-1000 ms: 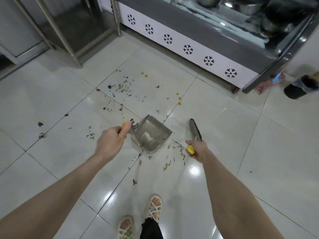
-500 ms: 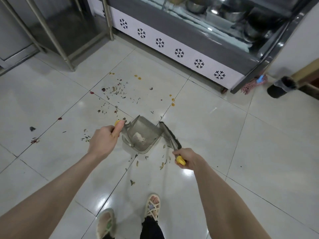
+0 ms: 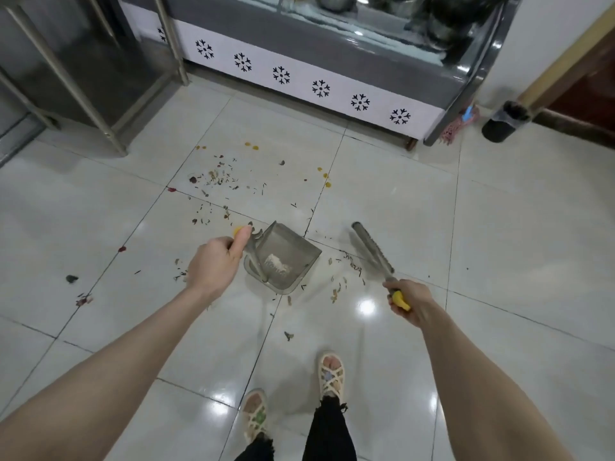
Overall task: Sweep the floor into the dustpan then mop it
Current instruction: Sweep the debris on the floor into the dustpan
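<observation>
Left hand [image 3: 214,266] grips the yellow-tipped handle of the dustpan [image 3: 286,257], with the pan just right of it, low at the floor [image 3: 499,227]. Right hand [image 3: 407,302] grips the brush [image 3: 372,251] by its yellow handle, head pointing away, near the pan. Debris [image 3: 219,181] lies mostly beyond the left hand. Both tools look like light, stiff plastic; take them by the handles. Pale marking inside pan unreadable. Freezer [image 3: 299,61]: snowflake prints, no text.

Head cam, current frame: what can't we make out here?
Head view only:
- dustpan handle: covered by the left hand; only a yellow tip shows.
- brush handle: mostly inside the right hand; whether the bristles touch the floor is unclear.
- mop: only the head shows; the cabinet corner hides the rest.
- debris: too small to identify.
</observation>
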The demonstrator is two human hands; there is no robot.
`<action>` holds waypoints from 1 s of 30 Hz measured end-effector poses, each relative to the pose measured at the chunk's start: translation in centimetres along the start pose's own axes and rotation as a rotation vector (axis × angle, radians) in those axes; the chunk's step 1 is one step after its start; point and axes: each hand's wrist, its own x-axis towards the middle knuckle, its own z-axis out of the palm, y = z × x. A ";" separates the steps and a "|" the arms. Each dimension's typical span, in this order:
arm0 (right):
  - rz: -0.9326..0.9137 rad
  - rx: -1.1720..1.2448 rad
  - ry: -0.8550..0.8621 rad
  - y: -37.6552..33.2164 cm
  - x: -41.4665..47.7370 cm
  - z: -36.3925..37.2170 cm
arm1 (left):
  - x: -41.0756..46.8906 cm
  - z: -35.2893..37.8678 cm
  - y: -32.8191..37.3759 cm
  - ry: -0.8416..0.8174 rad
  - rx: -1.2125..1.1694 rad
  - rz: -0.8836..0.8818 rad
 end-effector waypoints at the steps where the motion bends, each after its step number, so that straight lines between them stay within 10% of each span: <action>1: 0.010 0.033 0.010 0.6 -0.2 0.0 | -0.1 -0.3 -0.4 -0.003 0.007 0.002; 16: 0.157 0.311 -0.039 3.8 -0.7 9.8 | 1.2 -3.0 -4.6 -0.042 -0.024 0.000; 30: 0.152 0.081 -0.242 0.3 -1.9 14.9 | 2.2 -4.1 -5.6 0.000 0.031 -0.012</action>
